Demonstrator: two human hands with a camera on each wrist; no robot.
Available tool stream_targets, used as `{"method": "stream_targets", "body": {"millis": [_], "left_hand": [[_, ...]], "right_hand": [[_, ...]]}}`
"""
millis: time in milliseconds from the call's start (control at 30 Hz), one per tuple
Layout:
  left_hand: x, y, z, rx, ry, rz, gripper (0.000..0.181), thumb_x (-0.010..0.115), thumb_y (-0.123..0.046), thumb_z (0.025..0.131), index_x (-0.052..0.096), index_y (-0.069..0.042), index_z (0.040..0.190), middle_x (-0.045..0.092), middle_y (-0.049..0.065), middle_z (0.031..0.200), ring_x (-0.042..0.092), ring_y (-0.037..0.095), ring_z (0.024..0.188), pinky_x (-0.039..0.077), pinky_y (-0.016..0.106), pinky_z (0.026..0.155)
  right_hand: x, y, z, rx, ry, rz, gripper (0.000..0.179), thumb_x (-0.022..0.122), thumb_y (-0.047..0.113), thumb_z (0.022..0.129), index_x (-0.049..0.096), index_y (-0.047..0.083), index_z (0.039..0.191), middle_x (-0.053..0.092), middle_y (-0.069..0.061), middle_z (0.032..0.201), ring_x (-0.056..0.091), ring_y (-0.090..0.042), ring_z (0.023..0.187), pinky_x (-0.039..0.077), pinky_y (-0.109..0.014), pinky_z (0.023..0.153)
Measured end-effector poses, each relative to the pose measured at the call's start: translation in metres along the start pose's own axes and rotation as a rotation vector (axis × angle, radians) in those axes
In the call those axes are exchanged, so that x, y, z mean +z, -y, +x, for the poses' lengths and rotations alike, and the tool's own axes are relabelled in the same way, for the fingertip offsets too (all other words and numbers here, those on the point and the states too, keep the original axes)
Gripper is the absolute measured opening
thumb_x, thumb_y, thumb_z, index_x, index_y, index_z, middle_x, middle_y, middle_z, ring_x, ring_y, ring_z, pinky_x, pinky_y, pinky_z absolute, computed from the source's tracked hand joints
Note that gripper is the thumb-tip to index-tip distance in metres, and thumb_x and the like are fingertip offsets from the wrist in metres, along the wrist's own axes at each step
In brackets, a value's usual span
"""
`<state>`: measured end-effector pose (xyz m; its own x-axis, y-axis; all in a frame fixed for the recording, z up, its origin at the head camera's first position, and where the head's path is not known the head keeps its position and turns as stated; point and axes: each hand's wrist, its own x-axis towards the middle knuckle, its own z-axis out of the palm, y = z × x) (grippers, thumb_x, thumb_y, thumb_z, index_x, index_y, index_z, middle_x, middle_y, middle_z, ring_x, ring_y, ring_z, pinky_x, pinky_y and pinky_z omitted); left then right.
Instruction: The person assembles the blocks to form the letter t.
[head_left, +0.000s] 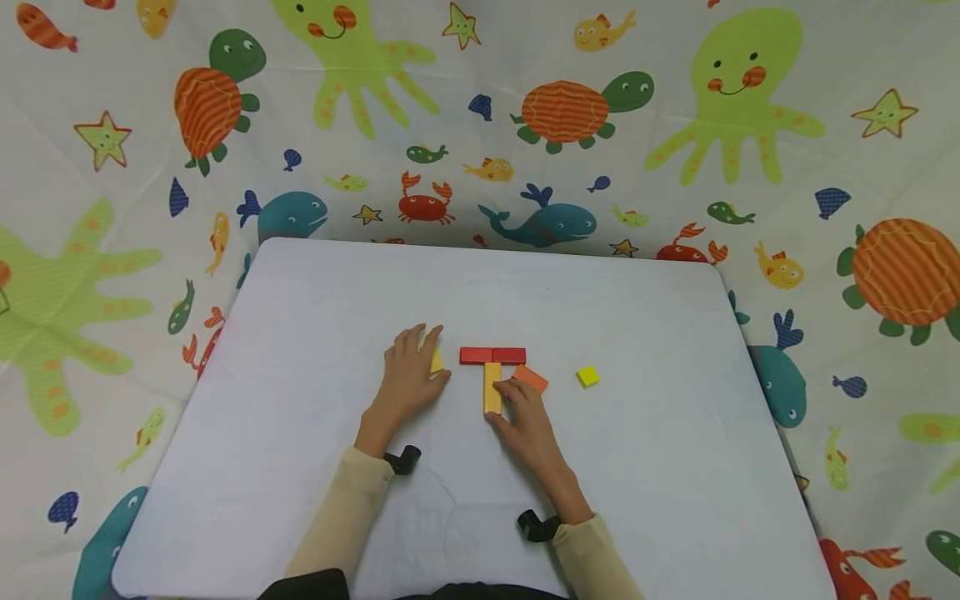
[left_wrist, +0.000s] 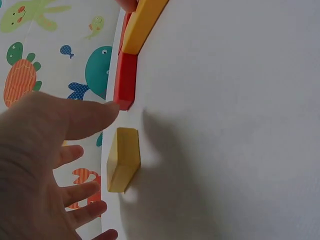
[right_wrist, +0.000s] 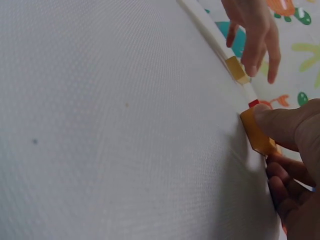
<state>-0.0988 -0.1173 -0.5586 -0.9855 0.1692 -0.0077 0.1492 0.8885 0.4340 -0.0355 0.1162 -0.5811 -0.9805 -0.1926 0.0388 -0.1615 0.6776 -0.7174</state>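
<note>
Two red blocks, one (head_left: 476,356) on the left and another (head_left: 509,356) on the right, lie end to end on the white table. An amber block (head_left: 491,387) stretches toward the person from where they join, forming a T. My right hand (head_left: 531,421) pinches this amber block between thumb and fingers. Left of the red row is a pale yellow block (left_wrist: 128,152), partly covered by my left hand (head_left: 407,372) in the head view. In the left wrist view that hand's thumb and fingers are spread, apart from the block. An orange block (head_left: 532,378) lies beside the right fingers.
A small bright yellow block (head_left: 588,377) lies to the right on the white tabletop (head_left: 660,467). Behind the far table edge hangs a cloth (head_left: 450,83) printed with sea animals. Each wrist wears a black camera, such as the left one (head_left: 406,460).
</note>
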Motion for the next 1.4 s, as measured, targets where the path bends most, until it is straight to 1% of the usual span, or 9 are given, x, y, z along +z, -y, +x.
{"method": "stream_targets", "body": {"millis": [133, 267, 400, 500, 700, 800, 1100, 1267, 1400], "left_hand": [[0.0, 0.007, -0.002, 0.018, 0.02, -0.01, 0.08, 0.073, -0.032, 0.093, 0.035, -0.014, 0.161, 0.033, 0.024, 0.162, 0.032, 0.046, 0.15, 0.033, 0.069, 0.112], [0.0, 0.011, -0.003, 0.032, 0.029, -0.008, 0.079, 0.075, -0.029, 0.093, 0.037, -0.014, 0.16, 0.039, 0.023, 0.159, 0.036, 0.046, 0.147, 0.034, 0.068, 0.11], [-0.002, 0.014, -0.003, 0.041, 0.033, -0.002, 0.073, 0.075, -0.025, 0.093, 0.042, -0.012, 0.157, 0.045, 0.021, 0.156, 0.039, 0.044, 0.144, 0.035, 0.067, 0.11], [-0.003, 0.019, -0.002, 0.064, 0.03, 0.006, 0.067, 0.074, -0.023, 0.094, 0.046, -0.011, 0.154, 0.048, 0.019, 0.154, 0.041, 0.043, 0.143, 0.037, 0.065, 0.11], [-0.006, 0.028, -0.002, 0.091, 0.034, -0.009, 0.058, 0.074, -0.022, 0.095, 0.054, -0.012, 0.149, 0.052, 0.015, 0.152, 0.042, 0.04, 0.143, 0.037, 0.064, 0.11], [-0.008, 0.028, -0.002, 0.096, 0.035, -0.021, 0.054, 0.073, -0.021, 0.096, 0.056, -0.013, 0.146, 0.054, 0.013, 0.151, 0.042, 0.039, 0.143, 0.036, 0.063, 0.11], [-0.011, 0.024, 0.003, 0.098, 0.03, -0.04, 0.052, 0.075, -0.021, 0.095, 0.059, -0.012, 0.143, 0.057, 0.012, 0.149, 0.044, 0.037, 0.142, 0.038, 0.062, 0.11], [-0.011, 0.02, 0.012, 0.113, 0.006, -0.075, 0.051, 0.076, -0.022, 0.095, 0.06, -0.012, 0.142, 0.057, 0.012, 0.149, 0.045, 0.037, 0.142, 0.04, 0.063, 0.108], [-0.011, 0.019, 0.024, 0.111, -0.004, -0.112, 0.049, 0.075, -0.023, 0.095, 0.06, -0.014, 0.141, 0.057, 0.01, 0.149, 0.045, 0.036, 0.142, 0.041, 0.063, 0.109]], "right_hand": [[-0.001, 0.001, 0.0, 0.014, 0.0, 0.003, 0.054, 0.084, 0.017, 0.089, 0.064, 0.011, 0.139, 0.061, -0.01, 0.142, 0.053, -0.031, 0.139, 0.047, -0.048, 0.115], [-0.001, 0.001, -0.001, 0.022, 0.001, 0.008, 0.055, 0.084, 0.016, 0.088, 0.064, 0.012, 0.139, 0.06, -0.01, 0.142, 0.052, -0.031, 0.139, 0.048, -0.047, 0.115], [0.0, -0.001, -0.001, 0.009, -0.006, 0.024, 0.054, 0.084, 0.016, 0.088, 0.064, 0.011, 0.139, 0.06, -0.01, 0.142, 0.052, -0.031, 0.139, 0.047, -0.047, 0.115], [0.001, -0.001, -0.001, 0.008, -0.008, 0.031, 0.054, 0.084, 0.016, 0.089, 0.064, 0.011, 0.139, 0.061, -0.009, 0.142, 0.052, -0.03, 0.139, 0.047, -0.047, 0.115], [0.001, 0.002, -0.001, 0.011, -0.007, 0.011, 0.055, 0.085, 0.017, 0.088, 0.064, 0.011, 0.139, 0.061, -0.009, 0.141, 0.053, -0.031, 0.138, 0.05, -0.047, 0.113], [0.0, 0.001, -0.001, 0.008, -0.011, 0.003, 0.056, 0.085, 0.017, 0.088, 0.064, 0.011, 0.139, 0.061, -0.009, 0.141, 0.053, -0.031, 0.138, 0.051, -0.046, 0.112], [0.001, 0.0, -0.001, 0.0, -0.018, 0.016, 0.054, 0.084, 0.016, 0.089, 0.063, 0.011, 0.139, 0.061, -0.01, 0.141, 0.052, -0.031, 0.139, 0.048, -0.047, 0.115], [0.0, 0.001, -0.001, 0.003, -0.019, 0.019, 0.054, 0.084, 0.016, 0.089, 0.064, 0.012, 0.139, 0.061, -0.009, 0.141, 0.052, -0.031, 0.139, 0.048, -0.048, 0.114], [0.0, 0.001, 0.0, 0.01, -0.012, 0.022, 0.054, 0.084, 0.017, 0.089, 0.064, 0.012, 0.139, 0.061, -0.009, 0.142, 0.052, -0.03, 0.139, 0.048, -0.047, 0.114]]}}
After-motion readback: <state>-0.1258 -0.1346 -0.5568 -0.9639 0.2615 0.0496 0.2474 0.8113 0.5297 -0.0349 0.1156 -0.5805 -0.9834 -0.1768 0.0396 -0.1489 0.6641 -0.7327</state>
